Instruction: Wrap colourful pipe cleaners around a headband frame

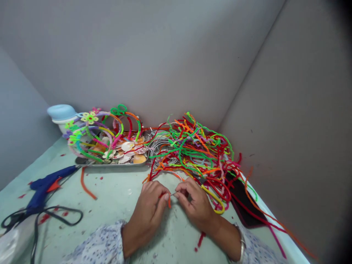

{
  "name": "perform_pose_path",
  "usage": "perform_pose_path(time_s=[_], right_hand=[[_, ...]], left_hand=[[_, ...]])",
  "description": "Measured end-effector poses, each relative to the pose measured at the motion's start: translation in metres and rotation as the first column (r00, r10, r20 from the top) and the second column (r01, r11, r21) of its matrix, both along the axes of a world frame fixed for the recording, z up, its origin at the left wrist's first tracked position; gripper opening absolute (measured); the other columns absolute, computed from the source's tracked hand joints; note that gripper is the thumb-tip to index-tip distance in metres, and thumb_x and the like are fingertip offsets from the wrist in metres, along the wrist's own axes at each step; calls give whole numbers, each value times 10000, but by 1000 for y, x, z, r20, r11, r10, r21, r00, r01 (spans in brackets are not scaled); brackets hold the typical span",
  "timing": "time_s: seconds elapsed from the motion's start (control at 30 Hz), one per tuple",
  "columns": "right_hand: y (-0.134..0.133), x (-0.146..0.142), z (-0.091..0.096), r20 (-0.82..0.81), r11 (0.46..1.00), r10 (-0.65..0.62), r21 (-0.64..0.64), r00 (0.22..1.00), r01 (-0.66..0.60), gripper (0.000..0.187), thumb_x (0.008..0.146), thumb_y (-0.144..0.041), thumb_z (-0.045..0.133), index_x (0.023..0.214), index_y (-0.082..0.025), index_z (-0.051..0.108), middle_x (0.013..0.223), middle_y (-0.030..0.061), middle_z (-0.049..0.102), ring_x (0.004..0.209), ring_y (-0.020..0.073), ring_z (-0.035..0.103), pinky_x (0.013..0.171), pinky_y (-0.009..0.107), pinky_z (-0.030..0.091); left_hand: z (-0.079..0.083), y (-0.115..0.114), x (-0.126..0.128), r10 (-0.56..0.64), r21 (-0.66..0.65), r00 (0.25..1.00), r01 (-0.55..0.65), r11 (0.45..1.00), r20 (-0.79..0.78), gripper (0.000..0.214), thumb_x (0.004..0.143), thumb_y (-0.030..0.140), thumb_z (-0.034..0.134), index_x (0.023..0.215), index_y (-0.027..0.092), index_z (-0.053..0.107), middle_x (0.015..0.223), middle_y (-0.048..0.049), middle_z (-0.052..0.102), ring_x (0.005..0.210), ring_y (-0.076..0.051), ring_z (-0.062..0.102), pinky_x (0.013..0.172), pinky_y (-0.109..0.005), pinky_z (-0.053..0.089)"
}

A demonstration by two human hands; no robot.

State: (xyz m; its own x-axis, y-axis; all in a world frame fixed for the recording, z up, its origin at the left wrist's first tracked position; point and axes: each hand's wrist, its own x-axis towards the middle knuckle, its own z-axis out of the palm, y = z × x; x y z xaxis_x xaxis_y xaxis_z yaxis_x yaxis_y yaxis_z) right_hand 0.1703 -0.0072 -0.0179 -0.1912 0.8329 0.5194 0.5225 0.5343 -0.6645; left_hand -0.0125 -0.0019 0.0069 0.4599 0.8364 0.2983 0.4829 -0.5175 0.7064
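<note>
My left hand [154, 200] is closed in a pinch on an orange pipe cleaner [169, 202], whose short end sticks out below the thumb. A thin metal wire [173, 194] runs from there to my right hand [194, 200], which pinches its other side between thumb and fingertips. Just behind both hands curves a pale hoop [177, 175], partly orange; whether it joins the wire is hidden by the fingers. Scissors with red and yellow handles [217, 201] lie right beside my right hand, partly under pipe cleaners.
A large tangle of coloured pipe cleaners [192, 146] covers the back right, beside bare metal hoops [158, 141]. Wrapped headbands [121, 126] stand in a metal tray [115, 165] with shells [128, 146]. A blue glue gun [41, 190], a lidded cup [62, 113] and a dark phone-like slab [246, 205] flank these.
</note>
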Motion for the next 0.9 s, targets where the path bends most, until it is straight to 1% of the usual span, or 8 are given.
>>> perform_pose_path(time_s=[0.13, 0.43, 0.57, 0.67, 0.8, 0.9], right_hand=[[0, 0, -1, 10, 1000, 12, -4, 1000, -12, 37, 881, -175, 554, 911, -184, 574, 792, 16, 523, 682, 132, 541, 620, 245, 431], [1, 0, -2, 10, 999, 20, -40, 1000, -20, 36, 886, -185, 552, 912, -193, 575, 801, 13, 519, 688, 131, 539, 626, 250, 432], [1, 0, -2, 8, 999, 19, -38, 1000, -18, 31, 890, -192, 544, 904, -197, 571, 802, 12, 515, 676, 129, 531, 623, 251, 430], [0, 0, -2, 3, 999, 18, -47, 1000, -18, 34, 897, -200, 537, 911, -198, 567, 811, 13, 512, 677, 128, 529, 622, 249, 430], [0, 1, -1, -8, 998, 14, -55, 1000, -14, 37, 894, -197, 540, 917, -198, 568, 803, 12, 508, 696, 133, 533, 630, 248, 432], [0, 1, -1, -13, 998, 11, -60, 1000, -12, 32, 892, -196, 543, 906, -195, 572, 801, 12, 509, 693, 131, 533, 628, 246, 431]], left_hand=[[-1, 1, 1, 16, 16, 999, -16, 1000, -32, 276, 971, 238, 326, 785, 185, 523, 800, -29, 548, 790, -190, 476, 791, -366, 342], [-11, 3, 1, 13, 66, 998, -9, 998, -65, 265, 969, 238, 320, 803, 180, 518, 789, -30, 524, 772, -192, 459, 763, -370, 331], [-7, 2, 0, -7, 38, 1000, 8, 999, -18, 252, 967, 239, 325, 806, 185, 511, 795, -25, 520, 785, -190, 461, 779, -373, 335], [-1, 2, -2, -36, 8, 999, 36, 999, 7, 204, 946, 223, 350, 826, 187, 510, 829, -30, 531, 814, -194, 468, 794, -377, 344], [-1, 1, -2, -40, 41, 999, 41, 998, -9, 103, 876, 174, 413, 824, 184, 502, 822, -36, 526, 809, -206, 463, 770, -380, 352], [-3, 2, -2, -40, 66, 999, 41, 997, -20, 108, 882, 155, 409, 840, 181, 505, 835, -40, 533, 821, -206, 467, 780, -382, 354]])
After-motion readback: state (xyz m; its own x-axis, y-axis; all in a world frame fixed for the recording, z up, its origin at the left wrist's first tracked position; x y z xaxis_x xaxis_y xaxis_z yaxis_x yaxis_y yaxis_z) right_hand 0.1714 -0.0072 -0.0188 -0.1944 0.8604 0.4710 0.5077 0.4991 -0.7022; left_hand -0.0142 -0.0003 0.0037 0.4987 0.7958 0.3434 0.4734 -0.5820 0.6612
